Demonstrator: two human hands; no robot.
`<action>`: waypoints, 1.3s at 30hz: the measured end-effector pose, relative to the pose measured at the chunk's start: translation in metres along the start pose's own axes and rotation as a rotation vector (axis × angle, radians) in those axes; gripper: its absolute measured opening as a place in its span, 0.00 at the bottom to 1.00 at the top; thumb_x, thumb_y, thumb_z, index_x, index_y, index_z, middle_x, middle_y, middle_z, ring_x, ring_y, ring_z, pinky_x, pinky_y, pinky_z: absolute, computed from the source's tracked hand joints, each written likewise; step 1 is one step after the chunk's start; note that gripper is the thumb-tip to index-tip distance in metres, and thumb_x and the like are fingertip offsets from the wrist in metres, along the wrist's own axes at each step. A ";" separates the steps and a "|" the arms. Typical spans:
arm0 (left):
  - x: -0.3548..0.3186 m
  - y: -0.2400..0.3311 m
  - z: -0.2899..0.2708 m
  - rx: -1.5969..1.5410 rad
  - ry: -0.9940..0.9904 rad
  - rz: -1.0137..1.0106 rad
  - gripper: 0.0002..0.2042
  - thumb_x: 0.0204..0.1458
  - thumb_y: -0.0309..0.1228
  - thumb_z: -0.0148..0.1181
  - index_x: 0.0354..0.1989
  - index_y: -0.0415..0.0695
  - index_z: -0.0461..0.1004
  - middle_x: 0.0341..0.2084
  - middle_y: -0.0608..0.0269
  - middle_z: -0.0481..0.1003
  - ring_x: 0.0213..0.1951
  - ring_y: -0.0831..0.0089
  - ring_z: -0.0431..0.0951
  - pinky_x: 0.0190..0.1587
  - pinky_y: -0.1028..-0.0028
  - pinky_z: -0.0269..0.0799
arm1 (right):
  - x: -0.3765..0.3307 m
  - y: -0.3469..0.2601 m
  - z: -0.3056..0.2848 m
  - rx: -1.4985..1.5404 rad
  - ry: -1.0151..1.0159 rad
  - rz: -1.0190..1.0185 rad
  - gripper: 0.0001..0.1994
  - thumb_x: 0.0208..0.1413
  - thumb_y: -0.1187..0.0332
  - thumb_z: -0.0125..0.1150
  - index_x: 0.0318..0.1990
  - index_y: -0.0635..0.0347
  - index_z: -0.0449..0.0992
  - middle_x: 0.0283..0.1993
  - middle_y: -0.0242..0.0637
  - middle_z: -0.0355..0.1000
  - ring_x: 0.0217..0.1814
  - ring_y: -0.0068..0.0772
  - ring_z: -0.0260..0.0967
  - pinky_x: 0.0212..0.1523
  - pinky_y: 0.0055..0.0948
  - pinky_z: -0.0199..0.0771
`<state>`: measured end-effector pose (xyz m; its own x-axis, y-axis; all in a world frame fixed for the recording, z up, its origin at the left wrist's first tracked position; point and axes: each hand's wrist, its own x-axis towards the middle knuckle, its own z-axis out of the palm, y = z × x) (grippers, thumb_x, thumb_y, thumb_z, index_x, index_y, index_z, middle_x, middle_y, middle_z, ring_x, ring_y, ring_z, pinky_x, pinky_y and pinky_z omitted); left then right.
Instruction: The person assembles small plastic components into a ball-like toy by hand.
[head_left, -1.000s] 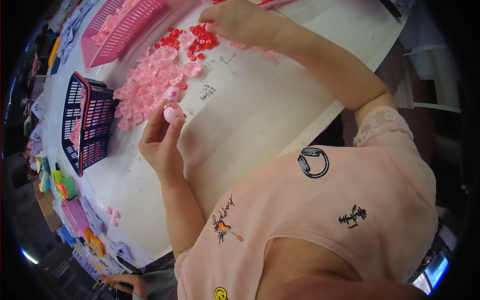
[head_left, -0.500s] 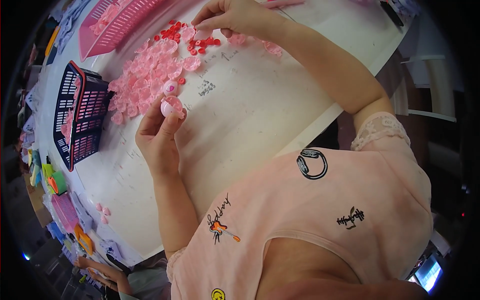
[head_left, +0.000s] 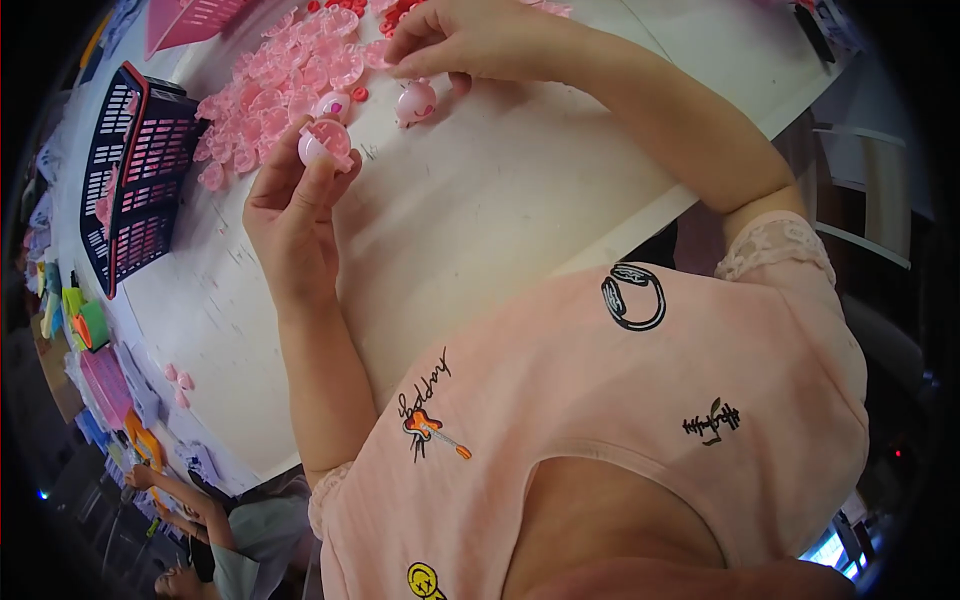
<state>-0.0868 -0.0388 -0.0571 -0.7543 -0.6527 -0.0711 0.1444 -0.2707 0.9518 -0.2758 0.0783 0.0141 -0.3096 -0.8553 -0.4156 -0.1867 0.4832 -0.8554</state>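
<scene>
Left hand (head_left: 290,205) pinches pink disc (head_left: 324,143) above table (head_left: 520,200). Right hand (head_left: 470,38) grips pink piece (head_left: 415,102) resting on table, beside pink pile (head_left: 280,95) near far edge.

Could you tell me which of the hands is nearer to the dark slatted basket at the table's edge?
Left. The left hand, holding a small pink round piece, is just right of the basket; the right hand is farther right, beyond the pink pile.

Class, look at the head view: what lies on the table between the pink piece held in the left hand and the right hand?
Head view: between the pink piece in the left hand and the right hand lie two pink round pieces and a small red part.
</scene>
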 end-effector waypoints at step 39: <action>0.002 -0.001 0.006 -0.095 -0.064 -0.029 0.18 0.48 0.20 0.55 0.49 0.34 0.65 0.37 0.58 0.72 0.36 0.73 0.75 0.45 0.67 0.73 | 0.019 0.038 0.001 -0.592 -0.101 -0.663 0.15 0.44 0.63 0.60 0.32 0.68 0.69 0.33 0.47 0.66 0.38 0.46 0.67 0.39 0.36 0.67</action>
<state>-0.0927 -0.0357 -0.0564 -0.7981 -0.5978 -0.0757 0.1800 -0.3564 0.9168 -0.2878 0.0801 -0.0266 0.1114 -0.9921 0.0579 -0.7577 -0.1225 -0.6410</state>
